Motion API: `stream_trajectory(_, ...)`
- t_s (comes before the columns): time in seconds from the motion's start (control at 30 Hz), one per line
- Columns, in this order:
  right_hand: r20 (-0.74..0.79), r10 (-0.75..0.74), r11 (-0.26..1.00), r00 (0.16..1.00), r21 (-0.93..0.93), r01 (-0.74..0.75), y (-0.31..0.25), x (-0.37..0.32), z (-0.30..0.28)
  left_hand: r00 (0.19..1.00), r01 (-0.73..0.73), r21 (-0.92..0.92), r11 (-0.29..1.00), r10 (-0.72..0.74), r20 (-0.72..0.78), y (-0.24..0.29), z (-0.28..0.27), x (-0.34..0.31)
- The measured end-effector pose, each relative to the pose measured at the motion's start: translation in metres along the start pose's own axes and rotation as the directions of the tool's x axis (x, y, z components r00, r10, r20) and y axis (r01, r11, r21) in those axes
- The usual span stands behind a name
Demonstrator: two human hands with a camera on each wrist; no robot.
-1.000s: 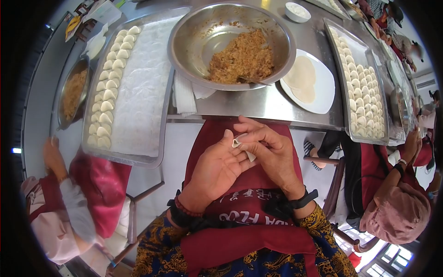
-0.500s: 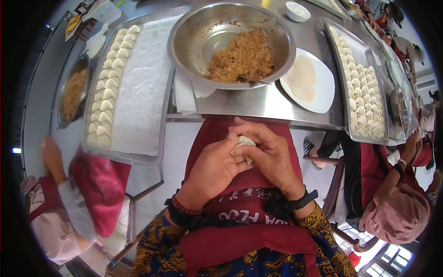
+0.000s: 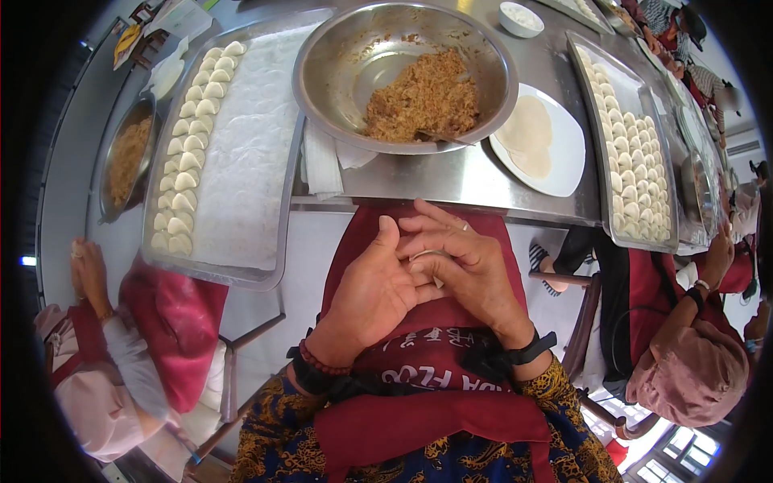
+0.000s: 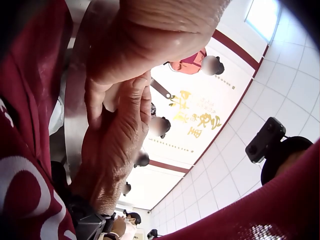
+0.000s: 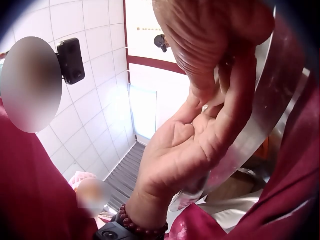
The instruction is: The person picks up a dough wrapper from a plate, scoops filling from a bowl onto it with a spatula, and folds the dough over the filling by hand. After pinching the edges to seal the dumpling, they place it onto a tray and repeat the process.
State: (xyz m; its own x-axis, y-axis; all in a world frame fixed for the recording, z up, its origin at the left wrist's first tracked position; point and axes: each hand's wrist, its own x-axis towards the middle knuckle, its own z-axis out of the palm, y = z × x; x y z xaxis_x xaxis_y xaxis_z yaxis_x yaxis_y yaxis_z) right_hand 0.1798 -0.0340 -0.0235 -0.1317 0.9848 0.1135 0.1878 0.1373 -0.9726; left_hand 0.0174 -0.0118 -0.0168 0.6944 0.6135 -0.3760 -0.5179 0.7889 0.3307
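Observation:
Both hands meet above the apron in the head view. The left hand point(image 3: 372, 294) lies palm up with its thumb raised and its fingers under a small piece of pale dough point(image 3: 438, 282). Curled over from the right, the right hand point(image 3: 477, 278) pinches the dough, mostly covering it. A pale bit of dough point(image 4: 111, 98) shows between the left hand point(image 4: 155, 37) and right hand point(image 4: 115, 145) in the left wrist view. In the right wrist view, the left palm point(image 5: 182, 147) sits below the right hand point(image 5: 212, 37).
A steel bowl point(image 3: 324, 109) of filling stands ahead, with a plate point(image 3: 570, 159) of wrappers to its right. Trays of dumplings flank them, one left point(image 3: 278, 233) and one right point(image 3: 609, 217). Other people sit at both sides; a small white bowl point(image 3: 522, 24) stands farther back.
The right fingers have closed further over the dough, which shows less than before. The left thumb has drawn back from it and points up. Both wrists stay almost in place.

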Motion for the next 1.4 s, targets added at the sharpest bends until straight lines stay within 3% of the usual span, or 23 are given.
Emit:
stream_trajectory(0.07,0.007,-0.045,0.999,0.999,0.015,0.045,0.007,-0.001,0.001,1.000,-0.009,0.027,1.000,0.009,-0.013,0.001,0.006,-0.001)
stream_trajectory(0.4,-0.028,0.002,0.998,1.000,0.060,0.000,0.000,-0.002,-0.002,1.000,-0.001,-0.030,1.000,0.001,-0.013,-0.002,0.002,0.000)
stream_trajectory(0.5,0.009,-0.059,0.993,0.998,-0.098,0.059,0.004,-0.001,-0.003,1.000,-0.005,-0.021,1.000,0.005,-0.003,-0.001,0.007,-0.001)
stream_trajectory(0.7,-0.025,-0.039,0.997,0.999,-0.063,0.037,0.001,-0.003,-0.001,1.000,-0.013,-0.007,1.000,0.013,0.004,-0.001,0.008,-0.001)
stream_trajectory(0.77,-0.041,0.034,0.999,0.999,0.010,-0.034,-0.005,-0.002,-0.003,0.998,-0.048,-0.029,0.998,0.047,-0.041,-0.002,0.009,-0.001)
stream_trajectory(1.0,-0.050,0.007,0.998,0.999,0.064,-0.004,0.003,-0.004,-0.003,0.999,-0.020,-0.056,0.998,0.018,-0.028,-0.003,0.010,-0.001)
stream_trajectory(1.2,-0.037,-0.030,0.999,0.999,-0.016,0.030,-0.001,-0.002,-0.003,1.000,-0.030,-0.064,0.998,0.030,-0.002,-0.004,0.001,-0.002)
stream_trajectory(1.27,0.004,-0.091,0.973,0.996,-0.214,0.090,-0.011,0.001,-0.004,0.998,-0.063,-0.023,0.998,0.063,0.023,-0.004,0.002,-0.002)
stream_trajectory(1.3,0.003,-0.091,0.973,0.996,-0.214,0.089,-0.010,0.001,-0.004,0.998,-0.062,-0.022,0.998,0.063,0.023,-0.003,0.006,-0.002)
stream_trajectory(1.4,0.034,-0.169,0.956,0.985,-0.239,0.172,-0.004,0.001,-0.004,0.994,-0.060,-0.019,0.998,0.058,-0.088,-0.003,0.015,-0.003)
